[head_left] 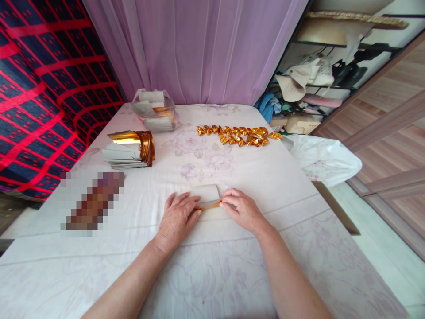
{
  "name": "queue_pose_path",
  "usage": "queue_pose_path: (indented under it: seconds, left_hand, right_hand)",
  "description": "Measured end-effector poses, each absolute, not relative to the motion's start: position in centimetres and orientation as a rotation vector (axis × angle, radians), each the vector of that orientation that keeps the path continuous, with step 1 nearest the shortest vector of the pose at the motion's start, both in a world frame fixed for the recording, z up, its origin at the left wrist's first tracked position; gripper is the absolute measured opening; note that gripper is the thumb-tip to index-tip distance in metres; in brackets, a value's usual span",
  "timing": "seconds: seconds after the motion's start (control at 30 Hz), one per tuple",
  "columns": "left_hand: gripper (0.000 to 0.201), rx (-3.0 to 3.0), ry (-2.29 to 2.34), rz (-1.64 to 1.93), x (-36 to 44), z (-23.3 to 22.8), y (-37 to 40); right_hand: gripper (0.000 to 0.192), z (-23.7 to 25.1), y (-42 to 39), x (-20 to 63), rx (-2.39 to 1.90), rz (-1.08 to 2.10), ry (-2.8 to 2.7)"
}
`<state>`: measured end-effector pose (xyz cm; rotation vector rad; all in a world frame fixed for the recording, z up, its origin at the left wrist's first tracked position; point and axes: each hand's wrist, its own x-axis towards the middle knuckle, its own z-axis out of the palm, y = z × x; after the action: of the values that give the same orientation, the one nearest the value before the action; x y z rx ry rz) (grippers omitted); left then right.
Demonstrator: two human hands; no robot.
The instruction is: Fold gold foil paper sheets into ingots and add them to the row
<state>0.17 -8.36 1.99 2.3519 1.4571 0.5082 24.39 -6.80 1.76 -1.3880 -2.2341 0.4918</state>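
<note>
A sheet of foil paper lies on the table with its grey-white side up. Its near edge is folded over and shows a narrow gold strip. My left hand rests at the sheet's left end, fingers on the paper and thumb against the folded edge. At the right end of that strip, my right hand pinches the fold between thumb and fingers. Part of the sheet's left side is hidden under my left fingers.
A stack of gold foil paper stands at left, with a clear plastic bag of more sheets behind it. Folded gold pieces sit in rows at the back right. A pixelated patch covers something at left. A white plastic bag is beyond the right edge.
</note>
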Motion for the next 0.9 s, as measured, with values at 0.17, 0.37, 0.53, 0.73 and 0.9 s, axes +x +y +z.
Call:
queue_pose_path:
  seconds: [0.17, 0.37, 0.53, 0.73, 0.9]
  left_hand:
    - [0.02, 2.328, 1.536, 0.554, 0.6, 2.0, -8.2]
    - [0.02, 2.317, 1.568, 0.599, 0.8, 2.0, -8.1]
    - [0.017, 2.306, 1.575, 0.637, 1.0, 2.0, -8.1]
    - [0.028, 2.301, 1.602, 0.686, 1.0, 1.9, -8.1]
    - [0.031, 2.36, 1.585, 0.672, 1.0, 1.9, -8.2]
  right_hand:
    - [0.02, 1.4, -6.8, 23.5, -1.484, 0.417, -2.147]
    - [0.017, 1.8, -6.9, 23.3, -1.471, 0.404, -2.124]
    - [0.014, 1.7, -6.9, 23.2, -1.493, 0.458, -2.104]
    - [0.019, 1.8, -6.9, 22.4, -1.608, 0.404, -2.077]
    - [0.016, 1.9, -6.9, 21.9, -1.678, 0.337, -2.082]
